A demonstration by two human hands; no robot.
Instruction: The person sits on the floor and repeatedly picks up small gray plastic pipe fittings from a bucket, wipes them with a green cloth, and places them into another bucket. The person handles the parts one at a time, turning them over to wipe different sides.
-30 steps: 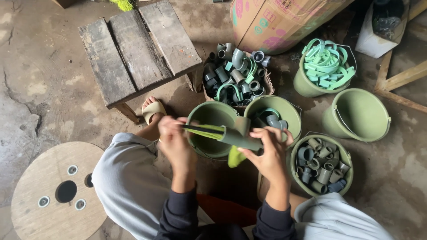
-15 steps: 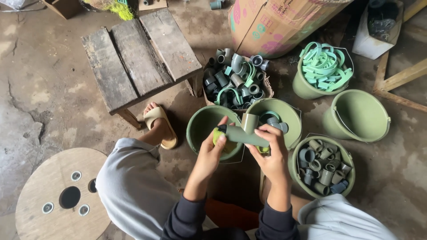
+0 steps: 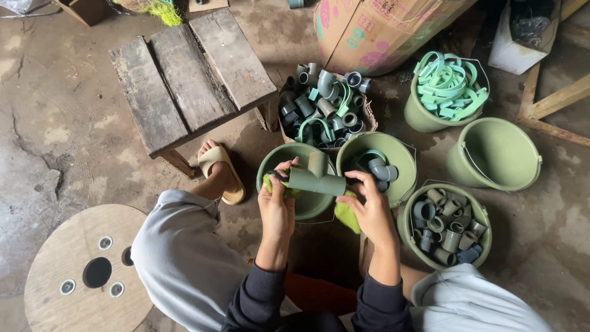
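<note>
Item: grey tee pipe fitting [image 3: 316, 179], held level above the empty green bucket [image 3: 278, 161], branch socket pointing away from the person.

Left hand [image 3: 276, 206]: grip clenched on a yellow-green cloth [image 3: 270, 182] pressed at the tee's left socket.

Right hand [image 3: 370, 209]: grip grasping the tee's right end, with more yellow-green cloth bunched [image 3: 347, 215] under the palm.

Step in hand, as I read it: wiping the fitting, left end under work.

Next move, as I judge it: needs the tee turned so the cloth meets an unwiped socket, right grip kept firm.

Nearby: bucket with a few elbows [image 3: 402, 154]; bucket of grey couplings [image 3: 479, 218]; box of mixed fittings [image 3: 322, 104]; bucket of green rings [image 3: 421, 120]; another empty bucket [image 3: 498, 154]; wooden stool [image 3: 184, 74]; wooden spool disc [image 3: 80, 264].
</note>
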